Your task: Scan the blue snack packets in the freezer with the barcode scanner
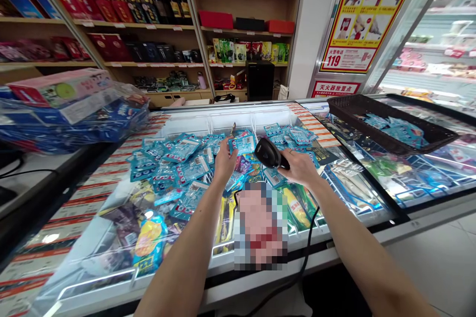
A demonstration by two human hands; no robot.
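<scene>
Glass-topped freezer [230,285] before you, strewn with blue packets [178,151]; wooden shelves [137,24] beyond. Your left hand [225,161] pinches single packet [243,143]; your right hand [299,166] wraps black barcode scanner [268,153] just beside it.

Left fingers [224,146] hold packet [244,143], right fingers [290,154] grip scanner [268,153].
</scene>
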